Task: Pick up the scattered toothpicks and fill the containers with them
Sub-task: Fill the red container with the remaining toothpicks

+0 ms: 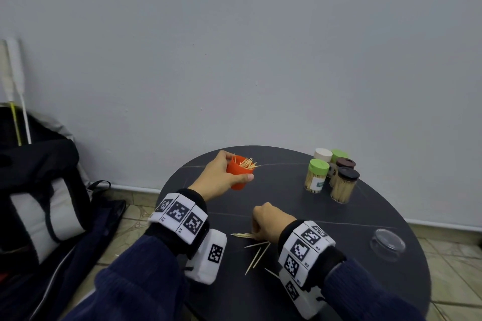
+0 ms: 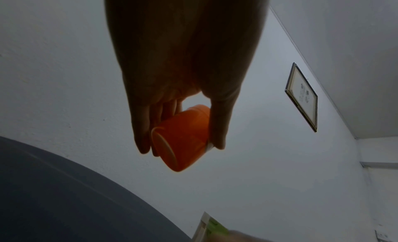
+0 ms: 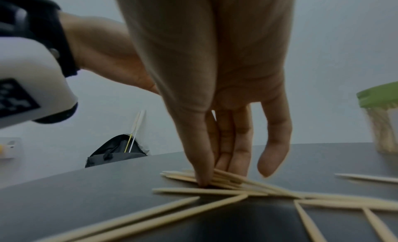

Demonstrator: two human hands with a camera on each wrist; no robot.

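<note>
- The small orange plastic cup (image 1: 238, 174), partly filled with toothpicks, is gripped by the left hand (image 1: 217, 177) above the dark round bench (image 1: 287, 294) at 10 o'clock.
- A bundle of thin wooden toothpicks (image 1: 243, 235) is pinched on the bench by the right hand (image 1: 268, 220); several are left scattered at 6 o'clock.
- Capped, filled clear jars (image 1: 331, 177) are grouped at 2 o'clock, before a grey wall (image 1: 260, 47).

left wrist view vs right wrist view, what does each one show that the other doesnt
Only the left wrist view shows the orange cup, held tilted by the left hand with fingers on one side and thumb on the other, and a framed picture on the wall.

Only the right wrist view shows the right hand pinching a bundle of toothpicks on the table, loose ones around it, and a black bag.

Both show the dark table and a green-lidded jar.
</note>
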